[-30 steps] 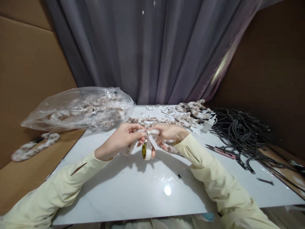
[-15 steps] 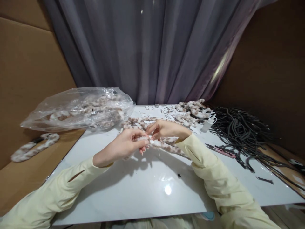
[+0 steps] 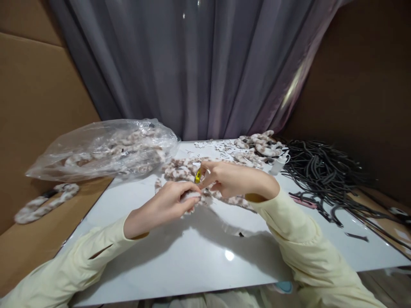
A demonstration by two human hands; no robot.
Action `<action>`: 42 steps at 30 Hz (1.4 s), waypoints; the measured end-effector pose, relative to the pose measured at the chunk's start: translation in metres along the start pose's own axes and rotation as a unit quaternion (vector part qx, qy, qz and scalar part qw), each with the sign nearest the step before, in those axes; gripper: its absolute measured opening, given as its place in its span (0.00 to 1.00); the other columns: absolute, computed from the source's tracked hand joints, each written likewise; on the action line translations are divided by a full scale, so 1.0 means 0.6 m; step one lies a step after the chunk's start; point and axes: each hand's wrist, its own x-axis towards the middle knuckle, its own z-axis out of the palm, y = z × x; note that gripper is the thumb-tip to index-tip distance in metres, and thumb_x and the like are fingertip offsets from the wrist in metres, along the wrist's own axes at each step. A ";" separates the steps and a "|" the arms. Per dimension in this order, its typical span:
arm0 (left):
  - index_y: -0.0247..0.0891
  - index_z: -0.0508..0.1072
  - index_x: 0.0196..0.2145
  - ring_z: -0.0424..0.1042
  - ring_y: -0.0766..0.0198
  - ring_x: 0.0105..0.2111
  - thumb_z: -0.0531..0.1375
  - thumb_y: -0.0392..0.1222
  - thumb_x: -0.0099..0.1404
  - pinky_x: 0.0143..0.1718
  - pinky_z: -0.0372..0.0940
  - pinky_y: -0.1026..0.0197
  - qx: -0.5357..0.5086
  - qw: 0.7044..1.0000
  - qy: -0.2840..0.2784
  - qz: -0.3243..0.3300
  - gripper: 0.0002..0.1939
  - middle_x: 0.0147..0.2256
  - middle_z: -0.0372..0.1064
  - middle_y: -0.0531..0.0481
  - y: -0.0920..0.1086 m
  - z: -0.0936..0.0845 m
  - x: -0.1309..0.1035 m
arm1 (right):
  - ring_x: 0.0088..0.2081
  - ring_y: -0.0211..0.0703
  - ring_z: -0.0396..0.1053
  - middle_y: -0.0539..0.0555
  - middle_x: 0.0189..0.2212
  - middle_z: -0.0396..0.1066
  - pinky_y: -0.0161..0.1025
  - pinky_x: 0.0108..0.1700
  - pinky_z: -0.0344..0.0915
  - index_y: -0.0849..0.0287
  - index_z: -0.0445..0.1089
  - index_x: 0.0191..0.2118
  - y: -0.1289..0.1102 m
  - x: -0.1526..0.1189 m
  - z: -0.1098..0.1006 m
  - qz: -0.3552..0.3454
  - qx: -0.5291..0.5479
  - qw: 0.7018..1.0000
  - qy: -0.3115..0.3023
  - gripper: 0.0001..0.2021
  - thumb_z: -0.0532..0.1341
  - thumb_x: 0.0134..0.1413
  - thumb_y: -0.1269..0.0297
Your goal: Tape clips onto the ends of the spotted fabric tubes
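Note:
Near the middle of the white table (image 3: 154,265), my left hand (image 3: 167,203) pinches a piece of white and brown fluffy strip (image 3: 189,195) between thumb and fingers. Close against its fingertips is my right hand (image 3: 226,177), with its fingers closed round a small yellow and black item (image 3: 198,175). What exactly that item is, I cannot make out. More spotted fluffy strips (image 3: 180,169) lie behind and beside both hands, partly hidden by them.
A clear plastic bag (image 3: 105,149) of fluffy loops lies back left, with one loop (image 3: 41,205) on cardboard. Back right are more loops (image 3: 260,145), a small bottle (image 3: 278,164), black cords (image 3: 321,171) and a pink-handled tool (image 3: 303,201).
The yellow and black item now shows at my right hand's fingers. My right hand has turned and lies further over the strips. The view has shifted slightly.

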 end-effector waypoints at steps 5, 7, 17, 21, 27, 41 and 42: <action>0.37 0.70 0.38 0.66 0.70 0.20 0.50 0.38 0.65 0.23 0.57 0.69 0.091 0.992 0.005 0.084 0.10 0.25 0.71 0.52 0.004 -0.004 -0.006 | 0.34 0.38 0.65 0.55 0.40 0.63 0.34 0.32 0.59 0.56 0.74 0.40 -0.010 -0.011 -0.009 -0.001 -0.013 1.000 0.017 0.16 0.58 0.47 0.79; 0.36 0.70 0.38 0.66 0.69 0.21 0.49 0.38 0.66 0.25 0.58 0.68 0.126 0.987 0.010 0.103 0.11 0.26 0.71 0.51 0.007 -0.003 -0.009 | 0.31 0.36 0.65 0.54 0.39 0.64 0.32 0.29 0.56 0.56 0.74 0.38 -0.018 -0.010 -0.012 0.024 -0.037 0.999 0.020 0.15 0.57 0.48 0.80; 0.37 0.71 0.39 0.68 0.69 0.24 0.50 0.34 0.64 0.30 0.60 0.68 0.128 0.984 -0.009 0.120 0.11 0.28 0.72 0.52 0.009 -0.005 -0.007 | 0.31 0.37 0.65 0.53 0.39 0.64 0.35 0.24 0.46 0.59 0.71 0.31 -0.064 -0.013 -0.017 0.087 -0.155 0.984 0.034 0.08 0.57 0.49 0.76; 0.37 0.71 0.38 0.69 0.68 0.27 0.50 0.33 0.65 0.33 0.60 0.67 0.126 0.981 -0.034 0.141 0.11 0.32 0.72 0.50 0.006 -0.005 -0.006 | 0.29 0.36 0.63 0.55 0.42 0.62 0.34 0.23 0.47 0.59 0.71 0.34 -0.050 -0.013 -0.011 0.069 -0.118 0.991 -0.009 0.06 0.60 0.47 0.71; 0.37 0.69 0.36 0.69 0.67 0.29 0.50 0.31 0.64 0.33 0.61 0.67 0.123 0.979 -0.033 0.162 0.10 0.33 0.72 0.49 0.005 -0.003 -0.007 | 0.28 0.35 0.60 0.55 0.42 0.61 0.34 0.23 0.49 0.61 0.71 0.31 -0.050 -0.009 -0.015 0.085 -0.108 0.990 -0.026 0.03 0.61 0.47 0.71; 0.38 0.69 0.37 0.66 0.72 0.21 0.53 0.34 0.64 0.28 0.58 0.70 0.128 0.982 0.022 0.139 0.07 0.29 0.73 0.54 0.002 -0.008 -0.006 | 0.34 0.43 0.62 0.58 0.39 0.62 0.37 0.25 0.47 0.62 0.69 0.30 -0.062 -0.012 -0.011 0.076 -0.178 0.980 0.047 0.03 0.59 0.49 0.70; 0.38 0.70 0.38 0.66 0.72 0.21 0.53 0.34 0.64 0.27 0.58 0.70 0.128 0.982 0.022 0.137 0.07 0.29 0.73 0.54 0.003 -0.008 -0.006 | 0.34 0.44 0.61 0.58 0.39 0.62 0.37 0.25 0.47 0.62 0.70 0.31 -0.064 -0.012 -0.011 0.078 -0.181 0.979 0.045 0.03 0.59 0.49 0.70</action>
